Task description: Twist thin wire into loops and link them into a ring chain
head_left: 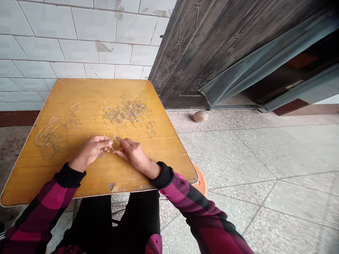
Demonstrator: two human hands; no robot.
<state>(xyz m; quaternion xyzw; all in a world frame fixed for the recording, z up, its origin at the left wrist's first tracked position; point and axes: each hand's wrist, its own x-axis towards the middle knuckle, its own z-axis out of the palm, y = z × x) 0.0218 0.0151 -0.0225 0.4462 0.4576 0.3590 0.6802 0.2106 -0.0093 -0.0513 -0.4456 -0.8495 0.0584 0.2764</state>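
Note:
Near the front middle of the table, my left hand (92, 149) pinches a thin pale wire (114, 134) between thumb and fingertips. The wire curves into a loop above the fingertips and bends again below them toward my right hand (135, 154). My right thumb and index finger are apart around that lower bend, and the thumb lies against the wire. Beyond my hands sits a tangled heap of small wire rings (129, 111). Left of my left hand lie several longer curved wires (50, 135), with a few more wires (74, 121) between the two groups.
The wooden table (87, 183) has chipped spots at its front edge. A white tiled wall (90, 53) stands behind it, with a dark carved door (182, 53) and grey curtain (238, 74) to the right. An orange stool (202, 181) shows beneath the right edge; a roundish object (200, 116) lies on the floor.

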